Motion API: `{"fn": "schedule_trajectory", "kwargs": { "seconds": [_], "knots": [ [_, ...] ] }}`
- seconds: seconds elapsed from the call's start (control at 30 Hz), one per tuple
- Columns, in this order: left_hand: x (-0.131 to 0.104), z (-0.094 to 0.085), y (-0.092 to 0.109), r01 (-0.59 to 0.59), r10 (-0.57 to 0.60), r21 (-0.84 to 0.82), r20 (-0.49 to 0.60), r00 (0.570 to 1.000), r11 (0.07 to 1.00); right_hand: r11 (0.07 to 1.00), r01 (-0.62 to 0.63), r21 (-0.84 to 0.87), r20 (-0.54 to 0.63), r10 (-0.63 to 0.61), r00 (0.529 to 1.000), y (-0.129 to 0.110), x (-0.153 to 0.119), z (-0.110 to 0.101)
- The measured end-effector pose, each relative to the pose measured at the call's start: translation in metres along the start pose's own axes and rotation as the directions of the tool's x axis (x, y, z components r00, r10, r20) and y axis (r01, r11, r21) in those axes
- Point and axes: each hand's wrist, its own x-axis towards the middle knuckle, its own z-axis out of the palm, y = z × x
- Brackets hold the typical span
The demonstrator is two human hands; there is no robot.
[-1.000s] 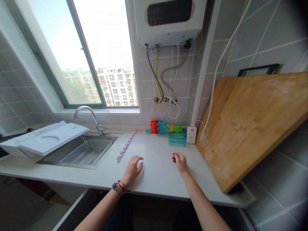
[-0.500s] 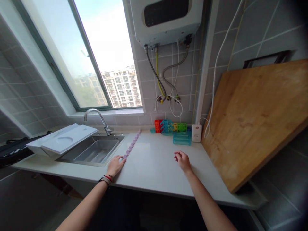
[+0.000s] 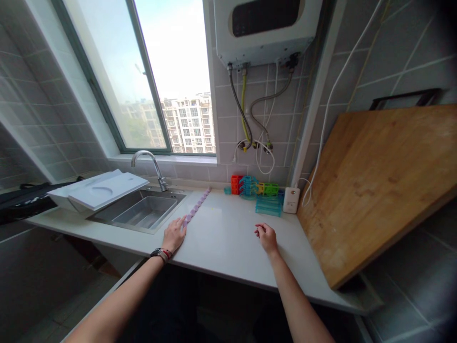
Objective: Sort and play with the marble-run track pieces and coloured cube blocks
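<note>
A row of small purple pieces point(image 3: 194, 209), roundish and placed end to end, runs over the white counter from the back wall towards me. At its near end lies my left hand point(image 3: 174, 234), its fingers stretched forward and touching the nearest pieces. To the right, my right hand point(image 3: 267, 237) rests over the counter with its fingers curled together. Whether anything small sits inside them is hidden. Behind it stand a translucent blue tray point(image 3: 268, 206) and a group of coloured plastic blocks, among them a red block point(image 3: 236, 185) and a green block point(image 3: 271, 189).
Left of the row is a steel sink point(image 3: 148, 212) with a faucet point(image 3: 153, 166). White foam-like packaging point(image 3: 102, 189) overlaps the sink's left side. A white box-shaped device point(image 3: 291, 200) with a cable stands at the right, beside a large leaning wooden board point(image 3: 385, 181).
My left hand's fingers have shifted slightly forward along the near end of the purple row and lie flatter. My right hand stays curled in nearly the same place. The camera view has tilted slightly.
</note>
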Motion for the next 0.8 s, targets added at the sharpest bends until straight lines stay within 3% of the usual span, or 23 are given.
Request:
{"fn": "schedule_trajectory", "kwargs": {
  "seconds": [0.47, 0.63, 0.8],
  "knots": [
    [-0.018, -0.02, 0.012, -0.003, 0.004, -0.026, 0.054, 0.999, 1.0, 1.0, 0.023, 0.002, 0.026, -0.023, 0.999, -0.003, 0.002, 0.0],
    [-0.053, -0.039, 0.005, 0.022, -0.02, -0.055, 0.044, 0.999, 0.998, 1.0, 0.013, 0.008, 0.028, -0.013, 1.0, -0.002, 0.002, 0.0],
    [-0.098, -0.075, -0.012, 0.015, -0.017, -0.103, -0.017, 1.0, 0.995, 1.0, 0.004, 0.014, 0.025, -0.004, 1.0, 0.001, 0.003, 0.001]
  ]
}}
